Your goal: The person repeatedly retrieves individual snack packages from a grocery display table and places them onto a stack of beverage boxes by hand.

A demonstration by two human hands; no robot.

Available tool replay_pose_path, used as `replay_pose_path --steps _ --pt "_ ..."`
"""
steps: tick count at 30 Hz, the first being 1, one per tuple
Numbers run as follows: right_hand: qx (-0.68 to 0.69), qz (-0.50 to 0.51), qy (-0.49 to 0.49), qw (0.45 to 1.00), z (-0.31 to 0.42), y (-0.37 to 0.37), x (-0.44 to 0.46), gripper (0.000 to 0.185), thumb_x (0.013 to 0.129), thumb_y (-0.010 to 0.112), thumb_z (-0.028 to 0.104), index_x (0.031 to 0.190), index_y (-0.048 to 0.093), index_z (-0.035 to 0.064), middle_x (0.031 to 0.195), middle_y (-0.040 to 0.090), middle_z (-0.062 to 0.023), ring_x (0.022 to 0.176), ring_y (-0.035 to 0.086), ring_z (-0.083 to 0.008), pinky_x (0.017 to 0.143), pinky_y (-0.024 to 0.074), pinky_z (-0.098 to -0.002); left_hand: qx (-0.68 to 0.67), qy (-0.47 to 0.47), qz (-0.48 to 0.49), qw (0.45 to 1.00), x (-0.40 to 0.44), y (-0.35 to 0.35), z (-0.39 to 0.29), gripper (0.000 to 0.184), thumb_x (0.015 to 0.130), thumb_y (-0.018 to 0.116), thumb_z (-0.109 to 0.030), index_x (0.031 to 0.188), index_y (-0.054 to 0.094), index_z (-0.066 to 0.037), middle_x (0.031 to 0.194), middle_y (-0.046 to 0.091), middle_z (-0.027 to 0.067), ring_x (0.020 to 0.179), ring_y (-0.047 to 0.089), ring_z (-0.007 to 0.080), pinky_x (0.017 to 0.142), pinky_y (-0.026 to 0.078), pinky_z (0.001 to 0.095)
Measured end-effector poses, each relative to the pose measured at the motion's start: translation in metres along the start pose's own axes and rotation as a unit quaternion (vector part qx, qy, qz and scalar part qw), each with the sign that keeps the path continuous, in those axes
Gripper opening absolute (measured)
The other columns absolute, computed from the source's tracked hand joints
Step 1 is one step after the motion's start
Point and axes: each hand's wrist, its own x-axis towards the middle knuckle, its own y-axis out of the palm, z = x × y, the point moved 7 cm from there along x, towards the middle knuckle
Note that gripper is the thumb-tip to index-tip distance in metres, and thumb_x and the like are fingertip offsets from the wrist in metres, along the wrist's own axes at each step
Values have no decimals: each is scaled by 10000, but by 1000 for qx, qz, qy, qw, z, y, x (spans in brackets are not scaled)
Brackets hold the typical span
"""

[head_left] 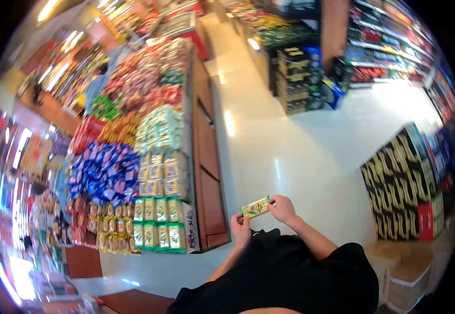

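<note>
Between my two hands is a small flat snack packet (255,208), pale yellow with green ends. My left hand (240,224) pinches its left end, and my right hand (282,208) grips its right end. The packet is held out in front of my body, above the floor. To the left, green-ended packets (159,235) of similar look stand in rows at the near corner of the display counter (209,172). The print on the held packet is too small to read.
Blue-wrapped goods (104,172) and other packaged snacks fill the counter. Stacked black-and-gold boxes (400,188) stand at right, with cardboard cartons (410,282) below. Another box stack (293,81) stands farther along the tiled aisle (259,141). Shelves (390,44) line the back right.
</note>
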Motion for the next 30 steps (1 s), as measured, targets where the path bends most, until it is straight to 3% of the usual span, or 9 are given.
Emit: replay_pose_path --steps 4,5,8,15,22,27,30 --pt "38 -149 106 982 -75 -90 -84 303 748 687 150 1011 608 23 924 682 -163 825 656 -338 732 515 -401 68 -15 151 986 -45 98 10 310 900 623 -136 1131 522 45 924 592 98 820 571 143 726 489 289" --pt "57 -196 132 970 -94 -109 -107 351 744 692 144 1061 592 29 953 686 -159 844 658 -340 742 516 -400 117 40 178 976 -52 121 10 310 894 634 -142 1120 535 45 940 599 111 829 585 145 713 499 294" --pt "52 -267 185 944 -149 -140 -167 435 763 670 179 1161 536 67 1031 685 -145 867 653 -363 761 511 -443 167 88 286 939 -94 187 -31 296 888 642 -139 1107 550 37 944 598 117 801 588 154 696 506 304" --pt "93 -359 345 862 -208 -199 -268 445 731 708 137 1143 566 45 1020 689 -153 940 657 -334 828 519 -411 278 126 468 830 -154 308 -27 304 892 635 -143 1147 564 8 1087 631 124 904 636 222 766 505 342" --pt "182 -494 403 749 -288 -258 -358 436 738 718 151 1125 566 20 1056 678 -172 1007 647 -311 858 518 -380 282 142 605 731 -235 457 -11 313 893 636 -123 1166 565 14 1111 595 156 894 640 228 756 518 331" --pt "128 -542 446 701 -348 -353 -403 454 751 705 182 1141 556 4 1060 675 -182 1018 645 -314 877 511 -376 244 173 675 674 -306 595 -1 303 897 628 -113 1169 565 5 1114 559 154 888 637 234 755 529 328" --pt "82 -559 451 691 -381 -413 -429 455 766 697 188 1153 545 1 1084 667 -185 973 661 -319 828 529 -367 220 225 697 645 -363 671 -39 303 895 627 -109 1172 563 -2 1105 543 151 890 629 231 750 530 321"
